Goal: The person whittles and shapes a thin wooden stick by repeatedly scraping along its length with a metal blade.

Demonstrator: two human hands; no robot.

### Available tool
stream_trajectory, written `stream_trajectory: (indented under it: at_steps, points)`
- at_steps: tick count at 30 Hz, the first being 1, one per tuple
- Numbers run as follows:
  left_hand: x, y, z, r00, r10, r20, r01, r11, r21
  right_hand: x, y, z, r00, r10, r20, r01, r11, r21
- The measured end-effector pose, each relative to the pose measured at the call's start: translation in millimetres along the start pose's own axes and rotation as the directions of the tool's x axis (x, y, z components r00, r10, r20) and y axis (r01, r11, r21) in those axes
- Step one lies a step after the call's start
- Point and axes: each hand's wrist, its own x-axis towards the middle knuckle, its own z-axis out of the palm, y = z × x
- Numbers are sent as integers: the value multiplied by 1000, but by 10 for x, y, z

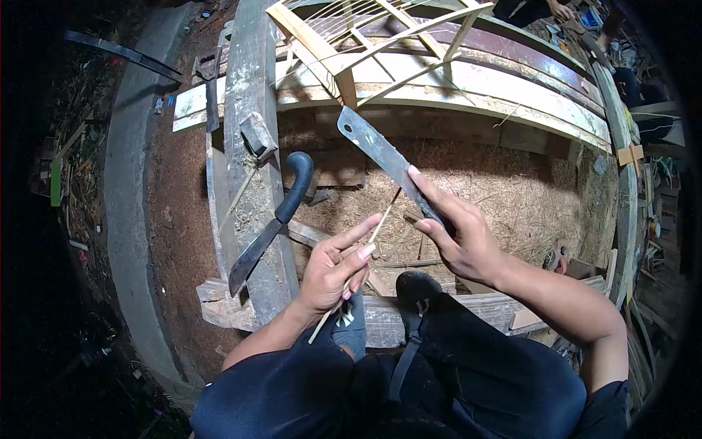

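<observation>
My left hand (333,271) is closed around a thin wooden stick (319,327), which slants from near my lap up toward the blade. In my right hand (464,234) is a long flat metal blade (376,150) with a hole near its far end; the fingers wrap its lower part, so any handle is mostly hidden. The stick's upper end lies just left of the blade, and I cannot tell if they touch. Left of my hands, a machete (256,252) with a curved black handle lies across a thick weathered beam (245,80).
A frame of thin wooden slats (395,44) stands on pale planks (475,80) ahead. On the left beam sits a small block-shaped tool (258,137) among shavings. Wood shavings (512,197) cover the ground between the beams. Another person's hand (561,10) shows at top right.
</observation>
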Motion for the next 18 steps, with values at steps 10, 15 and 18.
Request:
stream_trajectory:
  at_steps: [10,15,18]
  points:
    - [46,-44,-33,999,-8,-47,5,998,-60,14,-64,54,999,-4,-33,2,998,-59]
    - [84,-50,-44,995,-50,-81,47,998,-43,42,68,211,996,-20,-90,13,997,-76]
    - [59,-49,-76,999,-31,-18,28,992,-119,22,232,369,992,18,-125,-19,1000,-12]
